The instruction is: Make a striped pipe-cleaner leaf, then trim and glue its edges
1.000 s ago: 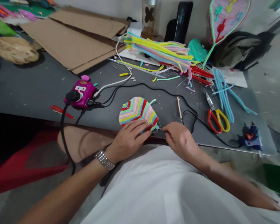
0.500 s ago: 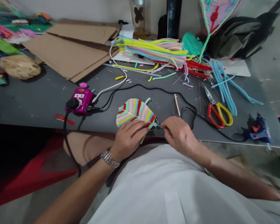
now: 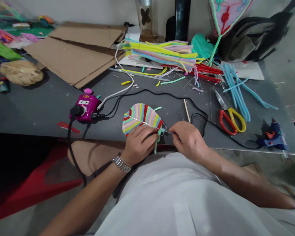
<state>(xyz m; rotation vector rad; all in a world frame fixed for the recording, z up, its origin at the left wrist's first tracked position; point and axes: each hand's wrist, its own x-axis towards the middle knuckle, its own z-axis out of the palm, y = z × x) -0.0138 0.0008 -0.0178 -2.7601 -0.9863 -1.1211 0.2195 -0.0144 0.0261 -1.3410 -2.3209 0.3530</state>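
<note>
A leaf-shaped piece (image 3: pixel 140 114) of striped pipe cleaners on a wire frame lies at the table's front edge. My left hand (image 3: pixel 141 142) is closed on its lower right part, with thumb and fingers on the stripes. A mint green pipe cleaner (image 3: pixel 156 144) hangs down beside my left thumb, and another mint end sticks out at the upper right of the leaf. My right hand (image 3: pixel 189 137) pinches the thin wire stem (image 3: pixel 169 132) at the leaf's narrow end. The fingertips of both hands are partly hidden.
Scissors (image 3: pixel 228 116), a glue gun (image 3: pixel 274 134) and a wooden stick (image 3: pixel 186 110) lie to the right. A magenta power adapter (image 3: pixel 85 106) with black cords stands left. Behind are cardboard sheets (image 3: pixel 76 55), a pipe cleaner bundle (image 3: pixel 162 52) and blue pipe cleaners (image 3: pixel 236 88).
The mint green pipe cleaner's lower end has swung right, and its upper end now points more to the right. My left hand has shifted slightly right along the leaf.
</note>
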